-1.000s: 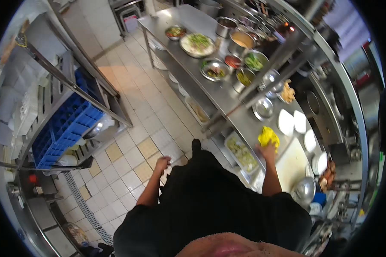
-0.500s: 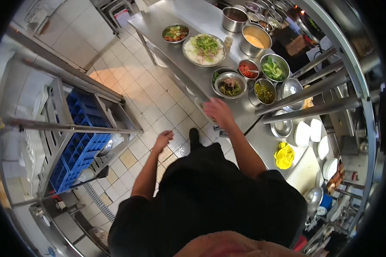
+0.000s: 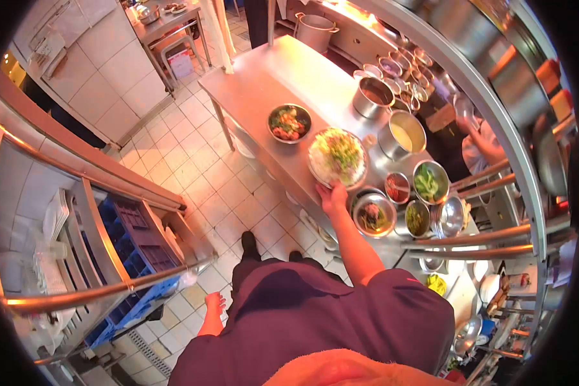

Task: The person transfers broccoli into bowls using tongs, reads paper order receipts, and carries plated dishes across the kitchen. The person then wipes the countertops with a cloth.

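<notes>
My right hand (image 3: 333,197) reaches out to a wide round plate (image 3: 311,175) of white noodle- or rice-like food topped with chopped greens. The fingers are at its near rim and seem to grip it; some are hidden. Hanging low over the floor, my left hand (image 3: 215,302) holds nothing, its fingers loosely bent and apart. Left of the plate stands a metal bowl (image 3: 289,123) of mixed vegetables. To the right are a bowl (image 3: 373,213) with meat and dark greens, and a container of chopped red food (image 3: 397,187).
The steel counter (image 3: 254,80) carries a pot of yellowish liquid (image 3: 405,133), a dark-filled pot (image 3: 373,96) and a bowl of leafy greens (image 3: 430,181). Steel rails (image 3: 476,243) cross at right. A person (image 3: 479,145) stands beyond. Blue racks (image 3: 135,264) fill the left-hand shelf.
My right hand has moved forward from the counter's edge to the plate's rim. My left hand has dropped lower and back. The view has shifted, showing more of the far counter and a person.
</notes>
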Demonstrator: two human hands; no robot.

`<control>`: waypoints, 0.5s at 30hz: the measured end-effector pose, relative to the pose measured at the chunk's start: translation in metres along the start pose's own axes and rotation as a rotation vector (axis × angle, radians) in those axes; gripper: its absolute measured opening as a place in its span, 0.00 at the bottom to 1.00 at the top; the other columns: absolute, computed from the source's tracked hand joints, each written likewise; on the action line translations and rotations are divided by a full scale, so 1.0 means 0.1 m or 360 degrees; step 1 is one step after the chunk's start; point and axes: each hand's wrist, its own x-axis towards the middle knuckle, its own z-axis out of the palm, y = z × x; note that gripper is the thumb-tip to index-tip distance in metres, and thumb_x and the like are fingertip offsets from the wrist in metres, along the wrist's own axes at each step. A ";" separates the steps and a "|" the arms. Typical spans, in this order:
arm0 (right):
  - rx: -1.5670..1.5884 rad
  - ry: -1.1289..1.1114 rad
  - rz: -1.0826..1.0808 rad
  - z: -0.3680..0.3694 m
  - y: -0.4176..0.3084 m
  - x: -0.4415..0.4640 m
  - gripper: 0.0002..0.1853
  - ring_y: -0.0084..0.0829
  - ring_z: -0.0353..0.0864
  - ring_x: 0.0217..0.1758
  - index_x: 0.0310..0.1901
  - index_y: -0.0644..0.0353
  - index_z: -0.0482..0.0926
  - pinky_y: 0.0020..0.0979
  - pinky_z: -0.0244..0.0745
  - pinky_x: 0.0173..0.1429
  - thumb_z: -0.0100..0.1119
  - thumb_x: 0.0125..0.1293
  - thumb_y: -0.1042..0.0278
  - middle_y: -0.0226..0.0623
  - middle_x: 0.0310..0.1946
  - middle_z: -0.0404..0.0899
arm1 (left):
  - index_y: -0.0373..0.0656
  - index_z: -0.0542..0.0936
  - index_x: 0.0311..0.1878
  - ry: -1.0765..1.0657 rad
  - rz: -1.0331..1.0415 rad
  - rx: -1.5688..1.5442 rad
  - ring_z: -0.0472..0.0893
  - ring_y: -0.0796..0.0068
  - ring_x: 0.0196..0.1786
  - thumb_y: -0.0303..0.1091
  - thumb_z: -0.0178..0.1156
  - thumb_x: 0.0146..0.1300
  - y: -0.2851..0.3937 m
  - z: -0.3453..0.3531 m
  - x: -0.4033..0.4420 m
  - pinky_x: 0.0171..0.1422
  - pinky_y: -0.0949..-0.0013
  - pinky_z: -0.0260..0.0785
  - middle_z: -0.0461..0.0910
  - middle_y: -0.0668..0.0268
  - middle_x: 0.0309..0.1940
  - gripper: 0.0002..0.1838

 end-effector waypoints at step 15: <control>0.0008 0.0506 -0.0294 0.33 0.10 -0.25 0.26 0.42 0.79 0.48 0.57 0.52 0.68 0.51 0.79 0.48 0.47 0.54 0.79 0.38 0.49 0.77 | 0.35 0.79 0.49 -0.0669 0.1009 0.0692 0.81 0.71 0.32 0.39 0.59 0.57 4.07 1.41 1.40 0.34 0.69 0.72 0.82 0.60 0.32 0.20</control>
